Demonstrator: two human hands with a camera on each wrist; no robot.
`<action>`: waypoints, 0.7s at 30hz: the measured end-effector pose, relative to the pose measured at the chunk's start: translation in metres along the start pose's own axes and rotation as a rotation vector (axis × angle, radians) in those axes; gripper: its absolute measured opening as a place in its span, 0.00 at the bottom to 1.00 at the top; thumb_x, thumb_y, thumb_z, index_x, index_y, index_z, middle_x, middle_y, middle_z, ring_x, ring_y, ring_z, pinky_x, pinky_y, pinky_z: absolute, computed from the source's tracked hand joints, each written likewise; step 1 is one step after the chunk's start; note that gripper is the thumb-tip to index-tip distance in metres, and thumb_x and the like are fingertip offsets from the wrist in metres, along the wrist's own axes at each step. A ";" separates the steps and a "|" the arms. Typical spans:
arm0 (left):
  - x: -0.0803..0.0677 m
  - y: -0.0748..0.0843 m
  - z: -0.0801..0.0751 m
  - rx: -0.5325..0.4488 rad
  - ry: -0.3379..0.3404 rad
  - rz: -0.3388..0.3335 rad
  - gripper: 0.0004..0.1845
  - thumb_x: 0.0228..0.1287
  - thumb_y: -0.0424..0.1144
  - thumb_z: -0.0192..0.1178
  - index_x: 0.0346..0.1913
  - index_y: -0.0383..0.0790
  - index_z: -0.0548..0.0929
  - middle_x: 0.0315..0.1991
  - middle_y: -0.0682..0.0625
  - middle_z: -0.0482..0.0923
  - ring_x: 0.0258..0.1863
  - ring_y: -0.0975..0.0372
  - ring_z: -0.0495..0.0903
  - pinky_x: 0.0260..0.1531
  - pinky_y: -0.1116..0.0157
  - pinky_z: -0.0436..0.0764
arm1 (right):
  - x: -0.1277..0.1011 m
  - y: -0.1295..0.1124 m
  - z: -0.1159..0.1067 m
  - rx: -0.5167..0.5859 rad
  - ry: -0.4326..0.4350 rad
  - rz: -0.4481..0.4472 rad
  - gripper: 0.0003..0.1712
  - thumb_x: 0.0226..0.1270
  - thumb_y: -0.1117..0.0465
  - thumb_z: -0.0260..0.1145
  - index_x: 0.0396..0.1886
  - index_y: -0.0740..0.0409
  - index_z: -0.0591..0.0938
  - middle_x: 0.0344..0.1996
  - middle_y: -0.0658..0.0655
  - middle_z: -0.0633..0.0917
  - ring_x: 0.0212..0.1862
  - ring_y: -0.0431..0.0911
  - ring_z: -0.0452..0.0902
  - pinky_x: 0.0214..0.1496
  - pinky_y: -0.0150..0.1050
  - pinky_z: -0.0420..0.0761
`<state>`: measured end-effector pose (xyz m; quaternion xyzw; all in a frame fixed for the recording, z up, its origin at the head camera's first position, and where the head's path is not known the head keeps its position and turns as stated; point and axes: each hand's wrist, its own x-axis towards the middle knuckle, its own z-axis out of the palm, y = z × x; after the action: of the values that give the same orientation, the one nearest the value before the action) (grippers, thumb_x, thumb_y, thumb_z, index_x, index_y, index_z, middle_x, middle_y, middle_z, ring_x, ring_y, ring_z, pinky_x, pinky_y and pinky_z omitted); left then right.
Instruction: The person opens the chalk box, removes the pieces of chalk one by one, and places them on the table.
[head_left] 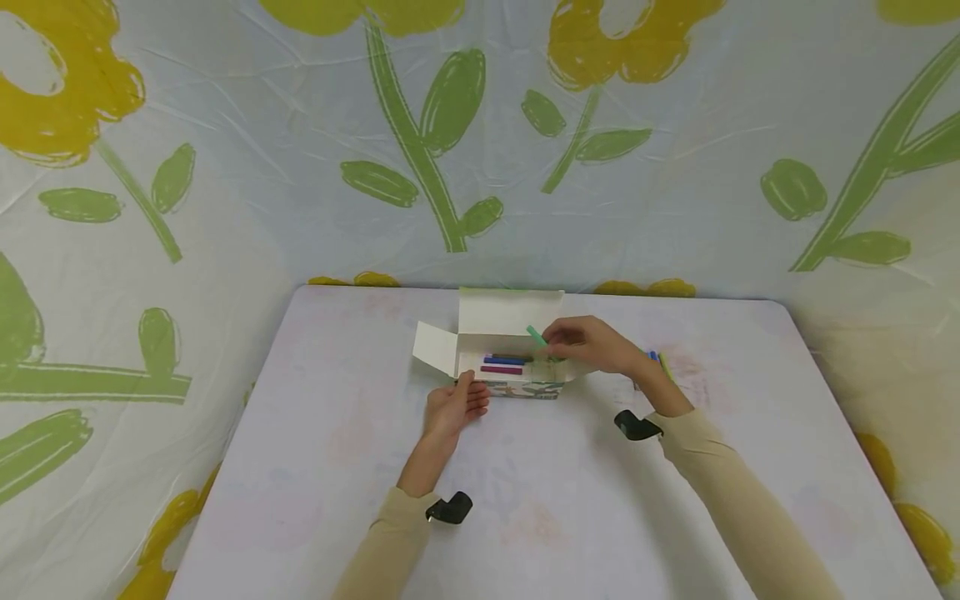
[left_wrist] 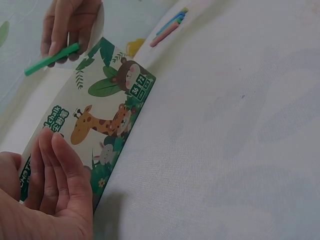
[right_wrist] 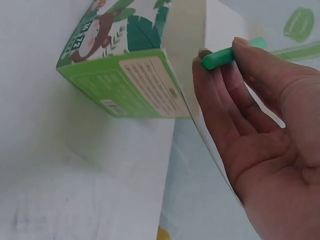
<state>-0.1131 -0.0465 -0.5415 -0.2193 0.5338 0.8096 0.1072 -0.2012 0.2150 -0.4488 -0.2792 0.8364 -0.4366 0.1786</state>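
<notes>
An open cardboard chalk box [head_left: 525, 390] printed with jungle animals stands toward the back of the table, its lid raised and side flaps spread. Inside lie several chalk sticks [head_left: 501, 371], purple, blue and dark. My left hand [head_left: 448, 408] holds the box at its front left, thumb over the top edge and fingers along the printed front [left_wrist: 100, 115]. Above the box's right end, my right hand [head_left: 588, 343] pinches a green chalk stick [right_wrist: 225, 57] between thumb and fingertips. The right wrist view shows the stick beside the box's green end panel [right_wrist: 120, 85].
A few more chalk sticks [left_wrist: 169, 27], blue, reddish and yellow-green, lie on the table to the right of the box, partly hidden by my right arm in the head view. The pale table [head_left: 337, 467] meets a flower-printed cloth [head_left: 300, 167] at its back edge.
</notes>
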 end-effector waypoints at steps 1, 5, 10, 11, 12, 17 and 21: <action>0.000 0.000 0.000 0.000 0.004 -0.002 0.19 0.76 0.45 0.60 0.36 0.29 0.86 0.28 0.48 0.86 0.26 0.65 0.84 0.31 0.70 0.86 | -0.003 -0.001 -0.003 0.005 0.012 -0.003 0.13 0.73 0.66 0.68 0.52 0.69 0.83 0.44 0.63 0.87 0.48 0.53 0.84 0.50 0.30 0.82; 0.000 0.000 0.000 0.007 0.008 -0.002 0.19 0.76 0.45 0.60 0.38 0.28 0.85 0.28 0.48 0.86 0.27 0.65 0.84 0.32 0.70 0.86 | -0.014 -0.002 -0.013 0.033 0.060 0.030 0.14 0.74 0.63 0.67 0.54 0.67 0.83 0.45 0.61 0.87 0.50 0.51 0.84 0.52 0.28 0.81; -0.001 0.000 0.000 0.018 0.006 0.008 0.20 0.76 0.45 0.59 0.39 0.26 0.85 0.29 0.47 0.86 0.27 0.64 0.84 0.32 0.70 0.87 | -0.025 0.000 -0.026 0.069 0.115 0.127 0.18 0.76 0.55 0.66 0.58 0.60 0.82 0.49 0.59 0.88 0.52 0.48 0.83 0.53 0.28 0.81; -0.001 0.000 0.000 0.021 0.007 0.009 0.20 0.76 0.45 0.59 0.39 0.26 0.85 0.29 0.47 0.86 0.28 0.64 0.85 0.32 0.69 0.87 | -0.028 0.001 -0.028 0.079 0.126 0.147 0.19 0.76 0.54 0.66 0.59 0.60 0.82 0.50 0.59 0.87 0.53 0.47 0.83 0.53 0.28 0.81; -0.001 0.000 0.000 0.022 0.007 0.010 0.20 0.76 0.45 0.59 0.39 0.26 0.85 0.29 0.47 0.86 0.28 0.64 0.85 0.32 0.69 0.87 | -0.030 0.002 -0.030 0.101 0.135 0.159 0.20 0.76 0.53 0.66 0.60 0.60 0.81 0.51 0.60 0.87 0.53 0.47 0.83 0.54 0.29 0.81; -0.002 0.000 0.000 0.028 0.008 0.013 0.21 0.77 0.45 0.59 0.41 0.24 0.85 0.30 0.47 0.86 0.28 0.64 0.85 0.33 0.70 0.87 | -0.043 0.007 -0.041 0.178 0.185 0.232 0.26 0.76 0.49 0.66 0.64 0.61 0.78 0.55 0.61 0.85 0.54 0.43 0.83 0.58 0.33 0.82; -0.002 0.001 0.000 0.032 0.007 0.010 0.22 0.76 0.45 0.59 0.43 0.23 0.84 0.31 0.46 0.87 0.29 0.64 0.85 0.34 0.69 0.87 | -0.053 0.011 -0.048 0.169 0.225 0.295 0.30 0.76 0.44 0.64 0.66 0.58 0.76 0.58 0.58 0.84 0.56 0.41 0.81 0.66 0.44 0.78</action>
<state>-0.1115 -0.0469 -0.5395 -0.2177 0.5482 0.8006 0.1051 -0.1892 0.2838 -0.4283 -0.0869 0.8433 -0.5027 0.1689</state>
